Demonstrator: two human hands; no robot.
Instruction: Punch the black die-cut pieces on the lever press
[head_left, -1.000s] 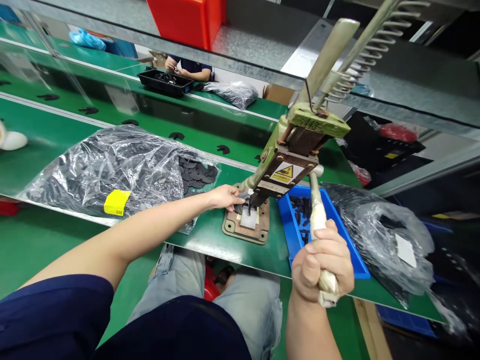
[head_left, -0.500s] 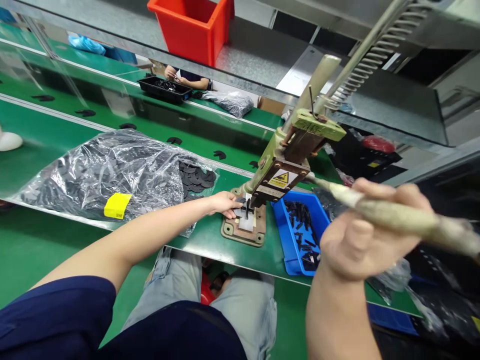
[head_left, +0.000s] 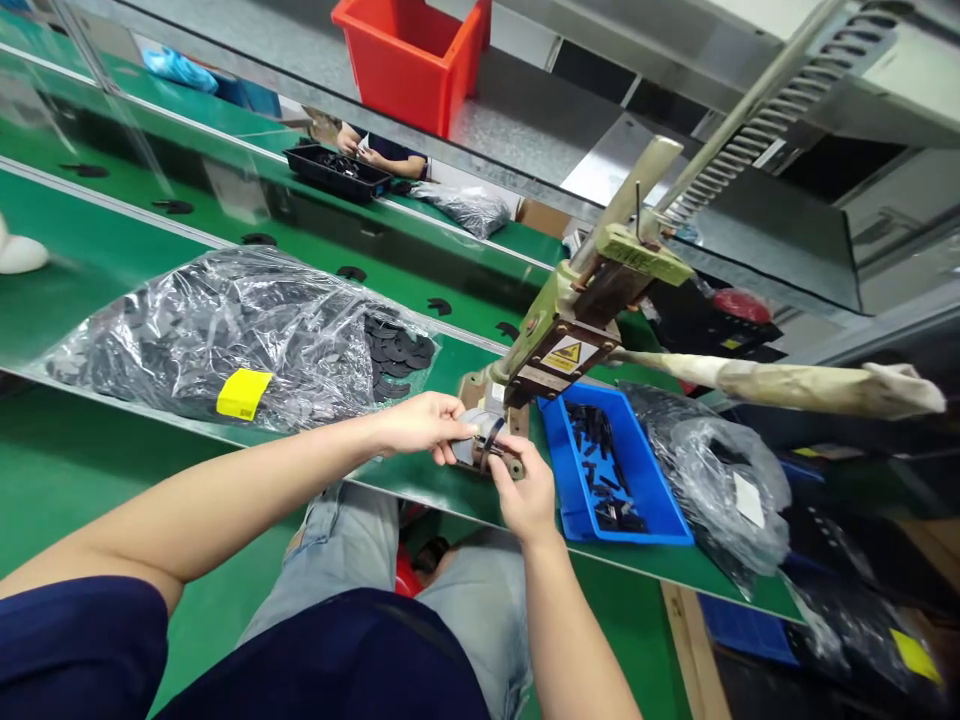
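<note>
A dark grey flat curved piece [head_left: 466, 449] is pinched in my left hand [head_left: 424, 424], over the base of the green hand press [head_left: 555, 300]. My right hand [head_left: 527, 487] has its thumb and fingers closed on a narrow black strip [head_left: 491, 440] that stands up at the right side of the piece. The join between the two is too small to make out. The press's tape-wrapped lever [head_left: 787, 384] sticks out to the right with no hand on it. A yellow warning label [head_left: 568, 353] is on the press head.
Left lies a clear plastic bag [head_left: 225, 330] of dark curved pieces. A blue bin [head_left: 660, 500] of small black parts stands right of the press, beside more plastic bags [head_left: 720, 480]. Behind, pieces lie along a green belt [head_left: 300, 230]. Overhead is a shelf with a red bin [head_left: 409, 60].
My right hand has let go of the lever and come down to the press base, where it grips the black strip. My left hand stays there, with the grey piece drawn slightly toward me.
</note>
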